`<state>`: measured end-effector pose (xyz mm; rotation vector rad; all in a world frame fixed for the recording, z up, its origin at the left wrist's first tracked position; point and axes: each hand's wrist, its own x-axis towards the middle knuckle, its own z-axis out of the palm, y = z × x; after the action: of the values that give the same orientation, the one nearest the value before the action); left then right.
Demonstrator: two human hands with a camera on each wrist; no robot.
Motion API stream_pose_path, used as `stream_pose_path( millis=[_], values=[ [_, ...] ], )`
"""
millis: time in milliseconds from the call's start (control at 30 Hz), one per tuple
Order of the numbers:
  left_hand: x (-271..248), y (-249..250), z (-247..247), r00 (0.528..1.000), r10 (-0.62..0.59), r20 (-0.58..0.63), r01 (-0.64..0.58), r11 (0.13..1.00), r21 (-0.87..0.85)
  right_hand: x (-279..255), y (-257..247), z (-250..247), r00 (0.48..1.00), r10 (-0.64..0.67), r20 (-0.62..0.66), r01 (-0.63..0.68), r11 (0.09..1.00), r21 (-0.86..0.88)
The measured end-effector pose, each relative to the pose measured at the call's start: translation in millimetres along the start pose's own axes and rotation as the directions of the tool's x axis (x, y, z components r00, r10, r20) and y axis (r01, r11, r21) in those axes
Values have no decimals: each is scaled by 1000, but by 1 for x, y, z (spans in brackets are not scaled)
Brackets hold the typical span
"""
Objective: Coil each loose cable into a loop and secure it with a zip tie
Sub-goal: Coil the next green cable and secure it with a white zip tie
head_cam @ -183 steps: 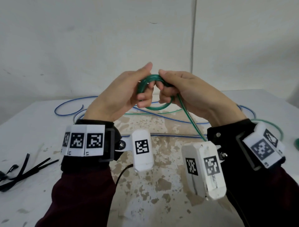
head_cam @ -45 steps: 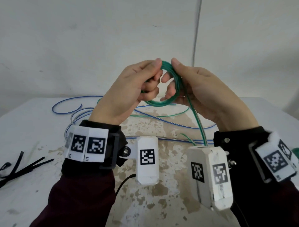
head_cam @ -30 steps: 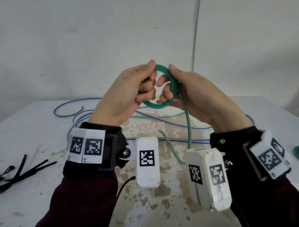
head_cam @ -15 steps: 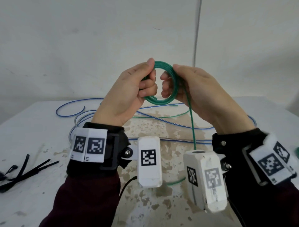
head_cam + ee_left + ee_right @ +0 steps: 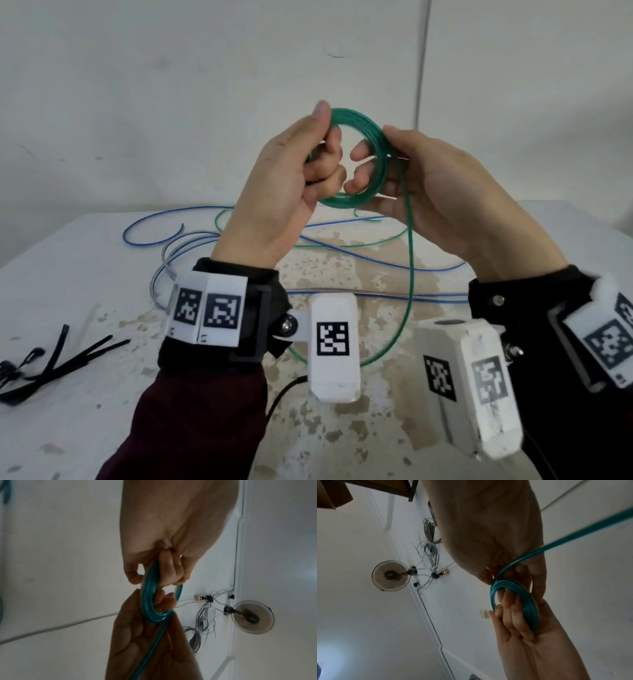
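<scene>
Fingers of the left hand (image 5: pixel 281 185) curl through the coil (image 5: pixel 356 161) of the green cable (image 5: pixel 409 274), the thumb pressing the turns on the outside; the right hand (image 5: pixel 421 192) faces it, thumb on top of the coil's far side and fingertips (image 5: pixel 359 156) poking through the middle, so both hands are grasping the same loop. Compared with half a second ago the coil has been lifted a little higher and spread a bit wider, and the tail hanging below the right palm now drops lower and swings under the left wrist in a long curve, where it had ended near the right wrist unit. That suggests another turn is being fed on and only a modest length of green cable is left to wind, after which a tie would be needed. Further from the fingers, below and behind them, blue cables (image 5: pixel 342 246) lie loose on the table (image 5: pixel 85 260), uncoiled, and black zip ties (image 5: pixel 68 356) lie well off to the left. No brand or readable writing shows; the wrist units carry only square black-and-white markers (image 5: pixel 332 339).
</scene>
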<state>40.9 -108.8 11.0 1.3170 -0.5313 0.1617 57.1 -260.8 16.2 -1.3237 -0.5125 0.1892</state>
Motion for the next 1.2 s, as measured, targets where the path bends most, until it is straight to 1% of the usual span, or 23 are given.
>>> stream_pose_path(
  millis=[100,167,200,267,367,433,467,533,600,667,733,800,867,900,967,1033,1100,1200],
  values=[
    [2,0,-1,999,-47,6,47,995,-83,-3,0,-3,1000,-21,20,20,999,41],
    [1,2,0,995,-93,42,97,989,-107,-2,0,-3,998,-57,23,57,998,5],
    [0,4,1,991,-118,62,123,989,-81,-2,0,-3,997,-67,26,68,997,-33],
    [-2,5,-1,979,-179,99,176,984,30,-2,1,-4,997,-75,32,78,987,-138],
    [-4,4,-4,957,-246,156,218,959,179,-4,2,-5,994,-92,54,104,943,-315],
    [-4,1,-3,957,-234,170,198,959,204,-4,2,-5,993,-104,52,116,919,-378],
    [-4,0,-3,966,-207,158,172,963,209,-4,3,-5,993,-106,43,114,919,-377],
    [-3,-1,-2,986,-117,117,89,971,220,-3,3,-7,995,-103,16,102,938,-332],
    [-1,-2,-1,997,-32,68,19,983,185,-3,3,-8,995,-96,7,94,957,-275],
    [-1,-3,-1,1000,18,22,-21,991,129,-4,2,-8,994,-102,33,107,971,-215],
    [0,-4,0,999,37,3,-38,996,82,-5,0,-7,992,-114,48,120,981,-153],
    [0,-4,3,1000,21,3,-21,999,41,-5,-1,-6,991,-125,41,130,983,-127],
    [1,-4,5,999,-47,20,47,999,6,-5,-2,-8,990,-139,35,143,976,-162],
    [1,-3,5,996,-81,42,81,997,9,-5,-2,-9,990,-139,37,144,970,-198],
    [1,-4,2,989,-122,88,114,989,91,-6,-3,-10,991,-126,51,136,949,-284],
    [0,-6,-1,984,-125,125,99,977,190,-7,-3,-9,992,-110,67,127,930,-345],
    [0,-8,-2,982,-115,152,80,973,217,-7,-3,-9,993,-94,64,112,916,-384],
    [0,-9,-3,987,-91,132,54,964,260,-6,-1,-8,997,-77,32,83,918,-389]
  ],
)
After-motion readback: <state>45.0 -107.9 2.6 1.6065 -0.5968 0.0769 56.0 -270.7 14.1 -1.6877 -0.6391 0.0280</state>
